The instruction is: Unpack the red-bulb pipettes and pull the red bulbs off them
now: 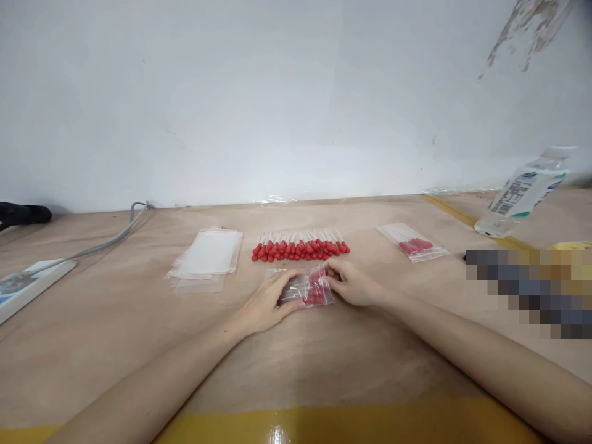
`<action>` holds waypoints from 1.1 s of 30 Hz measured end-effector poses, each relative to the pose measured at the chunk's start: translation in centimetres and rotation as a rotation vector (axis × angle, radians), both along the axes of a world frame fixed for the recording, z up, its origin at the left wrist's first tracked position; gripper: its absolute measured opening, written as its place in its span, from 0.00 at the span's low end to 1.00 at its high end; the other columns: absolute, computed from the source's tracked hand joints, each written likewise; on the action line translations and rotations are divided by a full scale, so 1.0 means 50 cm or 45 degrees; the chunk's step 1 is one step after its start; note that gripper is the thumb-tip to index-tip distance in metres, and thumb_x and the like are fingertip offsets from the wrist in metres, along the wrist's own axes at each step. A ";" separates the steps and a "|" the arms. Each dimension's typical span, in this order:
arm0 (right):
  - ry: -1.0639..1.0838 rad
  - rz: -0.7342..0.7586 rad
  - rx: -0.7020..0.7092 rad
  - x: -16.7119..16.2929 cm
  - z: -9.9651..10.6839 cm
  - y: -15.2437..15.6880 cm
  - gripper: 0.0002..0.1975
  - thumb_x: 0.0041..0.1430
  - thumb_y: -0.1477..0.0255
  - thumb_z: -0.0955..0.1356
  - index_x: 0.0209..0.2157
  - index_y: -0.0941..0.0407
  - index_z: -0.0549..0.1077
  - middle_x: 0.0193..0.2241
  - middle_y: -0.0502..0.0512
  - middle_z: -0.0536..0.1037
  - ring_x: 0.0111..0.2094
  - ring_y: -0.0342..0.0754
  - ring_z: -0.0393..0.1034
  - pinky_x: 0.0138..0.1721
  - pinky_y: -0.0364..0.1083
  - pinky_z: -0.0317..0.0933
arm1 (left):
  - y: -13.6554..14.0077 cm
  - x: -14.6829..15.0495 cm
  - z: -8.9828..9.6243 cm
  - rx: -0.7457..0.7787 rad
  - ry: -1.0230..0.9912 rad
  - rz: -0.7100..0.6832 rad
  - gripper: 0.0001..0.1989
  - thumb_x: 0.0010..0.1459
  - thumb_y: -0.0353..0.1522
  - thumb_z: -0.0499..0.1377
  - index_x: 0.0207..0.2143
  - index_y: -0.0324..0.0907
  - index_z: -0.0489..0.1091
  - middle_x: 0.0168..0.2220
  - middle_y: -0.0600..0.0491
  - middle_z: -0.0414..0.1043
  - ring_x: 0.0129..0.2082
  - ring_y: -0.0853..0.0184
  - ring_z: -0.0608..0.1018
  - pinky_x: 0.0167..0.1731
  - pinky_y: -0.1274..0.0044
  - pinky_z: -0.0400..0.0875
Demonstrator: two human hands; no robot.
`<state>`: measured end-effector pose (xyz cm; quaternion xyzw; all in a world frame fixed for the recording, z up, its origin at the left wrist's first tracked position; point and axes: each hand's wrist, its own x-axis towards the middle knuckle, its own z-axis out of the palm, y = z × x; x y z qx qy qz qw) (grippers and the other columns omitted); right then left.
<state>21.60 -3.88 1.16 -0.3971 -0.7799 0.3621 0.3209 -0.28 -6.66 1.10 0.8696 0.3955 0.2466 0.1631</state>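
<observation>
Between my hands is a clear zip bag (300, 290) with several red-tipped white sticks inside, their red ends toward the right. My left hand (268, 302) grips the bag's left end, thumb and fingers around it. At the bag's right edge, my right hand (349, 282) pinches the plastic near the upper corner. Just beyond lies a row of many red-tipped sticks (300, 248), tips toward me. A stack of flat clear bags (208, 253) rests to the left. On the right lies another filled bag (411, 242) with red-tipped sticks in it.
A plastic bottle (522, 197) with a label leans at the right back. On the left are a power strip (37, 283) with a grey cable (106, 237) and a black object (25, 214). Yellow tape (222, 428) crosses the table's near edge; a white wall (277, 98) stands behind.
</observation>
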 end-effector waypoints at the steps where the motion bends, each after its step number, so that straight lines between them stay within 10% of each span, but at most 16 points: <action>1: 0.030 -0.021 -0.088 0.009 0.003 0.002 0.03 0.52 0.73 0.64 0.31 0.58 0.67 0.21 0.48 0.69 0.22 0.39 0.63 0.23 0.40 0.60 | -0.001 0.000 0.001 -0.003 -0.002 0.004 0.24 0.54 0.40 0.55 0.52 0.43 0.56 0.49 0.48 0.65 0.46 0.61 0.69 0.44 0.68 0.65; 6: 0.434 -0.085 -0.673 0.042 -0.004 0.018 0.09 0.48 0.71 0.69 0.32 0.57 0.67 0.26 0.48 0.72 0.27 0.39 0.69 0.31 0.42 0.67 | -0.001 0.000 0.002 -0.006 -0.018 0.001 0.23 0.54 0.40 0.55 0.52 0.43 0.57 0.49 0.48 0.65 0.45 0.61 0.69 0.43 0.69 0.65; 14: 0.473 -0.052 -0.845 0.090 0.030 0.041 0.12 0.45 0.72 0.71 0.35 0.58 0.71 0.34 0.56 0.76 0.35 0.46 0.72 0.34 0.44 0.69 | 0.000 -0.002 -0.001 -0.033 -0.007 0.009 0.23 0.54 0.40 0.55 0.51 0.44 0.58 0.48 0.48 0.65 0.45 0.61 0.69 0.43 0.69 0.65; 22: 0.341 -0.458 0.009 0.240 0.157 0.066 0.16 0.46 0.67 0.70 0.39 0.55 0.72 0.35 0.55 0.77 0.38 0.49 0.72 0.44 0.53 0.66 | -0.003 0.000 0.005 -0.081 -0.030 0.001 0.21 0.55 0.41 0.54 0.50 0.45 0.58 0.49 0.49 0.64 0.46 0.61 0.68 0.45 0.69 0.63; 28: -0.177 -0.559 0.921 0.192 0.039 0.112 0.13 0.57 0.71 0.61 0.42 0.53 0.71 0.38 0.54 0.76 0.40 0.49 0.70 0.45 0.52 0.64 | -0.003 -0.001 0.004 -0.080 -0.026 0.002 0.21 0.55 0.41 0.54 0.50 0.46 0.59 0.49 0.50 0.64 0.46 0.61 0.68 0.45 0.69 0.63; 33: -0.687 -0.363 1.091 0.152 -0.020 0.107 0.18 0.58 0.78 0.58 0.47 0.54 0.68 0.45 0.56 0.73 0.45 0.50 0.67 0.45 0.51 0.63 | 0.000 -0.003 -0.001 -0.065 -0.013 -0.005 0.21 0.55 0.41 0.54 0.50 0.45 0.58 0.50 0.50 0.64 0.47 0.61 0.68 0.46 0.69 0.63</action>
